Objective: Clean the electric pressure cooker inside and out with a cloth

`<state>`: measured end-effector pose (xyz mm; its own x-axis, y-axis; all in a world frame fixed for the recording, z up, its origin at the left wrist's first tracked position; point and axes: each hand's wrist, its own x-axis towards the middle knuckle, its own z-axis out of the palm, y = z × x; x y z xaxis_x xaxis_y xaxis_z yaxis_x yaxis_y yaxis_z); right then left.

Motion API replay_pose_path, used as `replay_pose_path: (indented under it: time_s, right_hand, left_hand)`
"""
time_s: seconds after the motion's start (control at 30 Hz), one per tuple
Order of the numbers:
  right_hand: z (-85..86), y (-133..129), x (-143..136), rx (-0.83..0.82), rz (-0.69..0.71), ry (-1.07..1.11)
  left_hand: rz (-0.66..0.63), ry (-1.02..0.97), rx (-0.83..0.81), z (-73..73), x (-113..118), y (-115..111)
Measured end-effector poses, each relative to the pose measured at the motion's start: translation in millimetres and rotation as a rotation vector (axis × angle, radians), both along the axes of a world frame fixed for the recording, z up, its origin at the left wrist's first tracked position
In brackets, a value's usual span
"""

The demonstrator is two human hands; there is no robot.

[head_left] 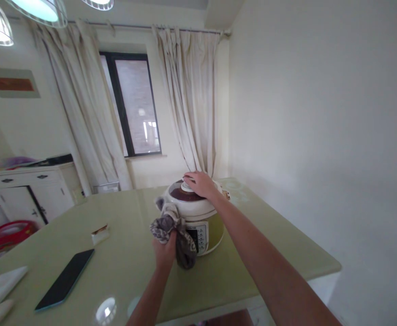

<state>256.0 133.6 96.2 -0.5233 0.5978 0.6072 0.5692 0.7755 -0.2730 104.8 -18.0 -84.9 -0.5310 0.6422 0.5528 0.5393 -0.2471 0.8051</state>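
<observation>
Cooker (215,231) is the landmark: upright on the green table (127,226), lid (176,194) on, control panel (202,236) facing the person, presumably so the buttons stay readable and in reach.

Right hand (202,184): on top of the cooker, palm down, fingers partly curled over the lid knob (186,186). Can't tell if it's a real grip or just resting. Probably there to steady the cooker from above against side push.

Left hand (165,248): at the cooker's front left, closed around a bunched grey patterned cloth (166,222). Bunching likely gives a thick pad under the fingers. Cloth appears up against the cooker wall; actual contact pressure not visible. Loose end hangs over part of the panel.

Left of the cooker, well apart: dark tablet (65,280), with a small white packet (100,234) nearer the cooker. Spacing likely leaves elbow room.
</observation>
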Motion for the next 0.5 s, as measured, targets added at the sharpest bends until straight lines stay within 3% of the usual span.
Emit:
replay_pose_path:
  time_s: [0.1,0.17,0.3,0.37,0.43,0.5]
  right_hand:
    - [-1.9,2.1,-0.8,-0.012,0.005,-0.005]
    - [-3.0,2.3,-0.3,-0.025,0.004,-0.002]
    - [-3.6,1.6,3.1,-0.052,0.037,0.010]
    - [-3.3,1.8,4.8,-0.057,0.063,0.022]
    - [-3.0,2.7,6.0,-0.059,0.087,0.040]
    - [-3.2,3.8,6.6,-0.062,0.104,0.054]
  left_hand:
    - [0.065,0.341,0.155,21.4,25.9,-1.2]
    - [-0.005,0.623,0.166,25.9,51.2,0.8]
    - [-0.328,1.184,0.116,12.0,103.0,12.4]
    - [-0.413,1.356,0.086,0.3,116.7,16.6]
    - [-0.464,1.417,0.082,-9.4,115.7,16.5]
    - [-0.572,1.397,0.126,-14.5,98.6,11.7]
